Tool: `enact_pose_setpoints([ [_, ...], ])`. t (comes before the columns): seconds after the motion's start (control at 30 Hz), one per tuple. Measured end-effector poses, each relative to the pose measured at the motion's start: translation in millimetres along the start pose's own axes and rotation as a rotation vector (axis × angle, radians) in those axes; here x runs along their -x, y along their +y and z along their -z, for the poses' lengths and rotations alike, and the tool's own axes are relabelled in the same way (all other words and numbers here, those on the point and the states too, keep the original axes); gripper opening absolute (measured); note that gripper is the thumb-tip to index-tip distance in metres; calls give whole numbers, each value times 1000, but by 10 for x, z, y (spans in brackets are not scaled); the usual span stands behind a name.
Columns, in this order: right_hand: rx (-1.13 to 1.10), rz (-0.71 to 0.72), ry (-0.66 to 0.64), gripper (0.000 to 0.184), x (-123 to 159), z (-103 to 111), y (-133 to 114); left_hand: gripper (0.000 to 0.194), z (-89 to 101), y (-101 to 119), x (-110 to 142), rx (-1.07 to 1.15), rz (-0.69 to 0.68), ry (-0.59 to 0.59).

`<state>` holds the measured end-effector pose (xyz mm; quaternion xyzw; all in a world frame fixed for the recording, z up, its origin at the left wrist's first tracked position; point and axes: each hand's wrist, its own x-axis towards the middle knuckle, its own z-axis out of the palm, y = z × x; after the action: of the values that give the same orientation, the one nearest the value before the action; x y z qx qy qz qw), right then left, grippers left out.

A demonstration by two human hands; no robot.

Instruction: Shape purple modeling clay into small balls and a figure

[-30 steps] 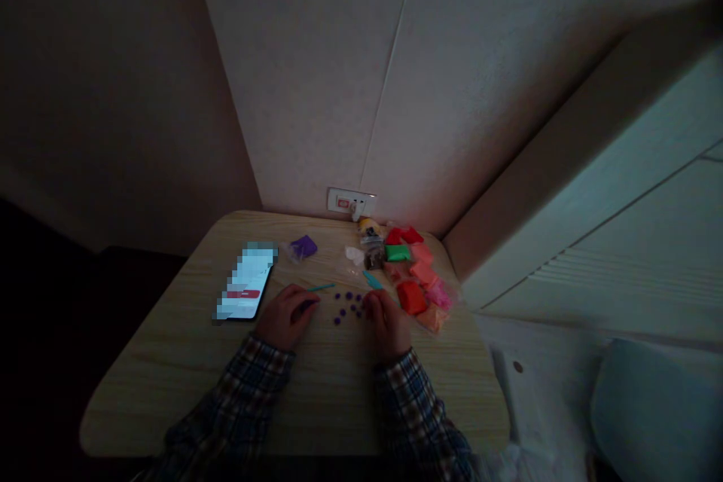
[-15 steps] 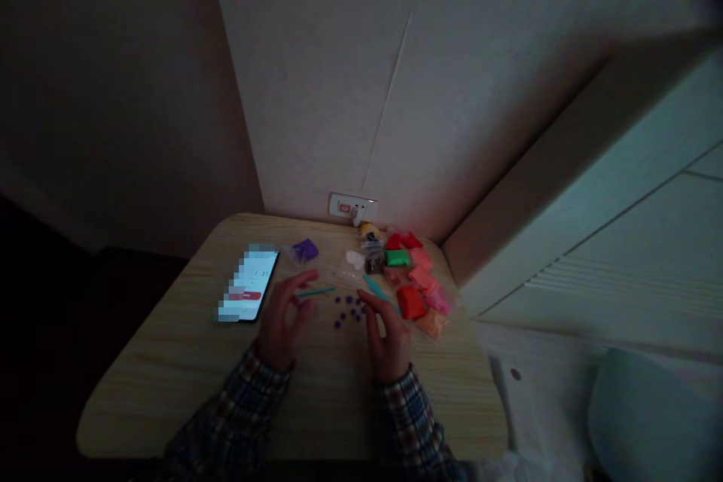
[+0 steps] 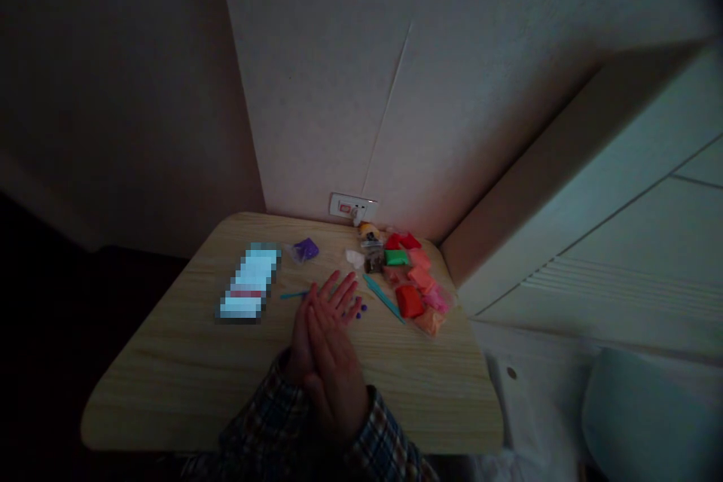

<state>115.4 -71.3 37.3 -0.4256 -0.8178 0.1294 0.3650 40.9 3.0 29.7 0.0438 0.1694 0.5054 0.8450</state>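
Note:
My left hand [image 3: 339, 297] is turned palm up over the table, its fingers stretched out and apart. Across its palm lies my right hand [image 3: 339, 384], flat with straight fingers. Whatever is between the palms, if anything, is hidden. Just past the left fingertips show several small purple balls [image 3: 362, 309]; the hands cover others. A thin teal stick [image 3: 292, 295] sticks out left of the hands. To their right lies a longer teal tool [image 3: 384, 299]. An opened bag with a purple block of what looks like modelling clay [image 3: 306, 249] rests farther back.
A lit phone [image 3: 248, 285] lies on the left of the wooden table [image 3: 169, 384]. Packets of red [image 3: 410, 301], green [image 3: 396, 257], pink and orange clay crowd the right back, beside a white piece [image 3: 355, 259] and a dark packet [image 3: 373, 261]. A wall socket [image 3: 353, 206] is behind.
My hands were apart above the table, fingers curled. They have come together, right palm laid on the left, now covering part of the purple balls.

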Motion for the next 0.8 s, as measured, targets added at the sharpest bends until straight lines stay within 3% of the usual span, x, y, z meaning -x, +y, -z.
enact_pose_setpoints([
  [0.1, 9, 78, -89, 70, 20, 75, 51, 57, -39, 4, 12, 47, 87, -32],
  [0.17, 37, 123, -133, 71, 16, 104, 129, 56, -102, 23, 38, 51, 30, -41],
  [0.23, 83, 62, -102, 70, -10, 117, 184, 54, -143, 21, 53, 56, -19, -51],
  [0.3, 100, 8, -66, 72, -45, 121, 180, 56, -138, 3, 44, 66, 45, -81],
  [0.4, 78, 93, -99, 76, -62, 124, 123, 60, -80, 11, 23, 62, 155, -161],
  [0.5, 88, 178, -142, 77, -28, 117, 142, 60, -56, 59, 33, 14, 37, -165],
  [0.57, 130, 129, -98, 77, -15, 111, 185, 58, -71, 62, 41, -12, -7, -141],
  [0.67, 175, 75, -40, 78, -27, 126, 194, 57, -100, 22, 33, -30, 109, -153],
  [0.73, 175, 152, -86, 80, -27, 157, 168, 58, -112, 16, 29, -39, 171, -182],
  [0.8, 177, 225, -138, 79, -11, 188, 160, 62, -126, 37, 38, -39, 120, -178],
])
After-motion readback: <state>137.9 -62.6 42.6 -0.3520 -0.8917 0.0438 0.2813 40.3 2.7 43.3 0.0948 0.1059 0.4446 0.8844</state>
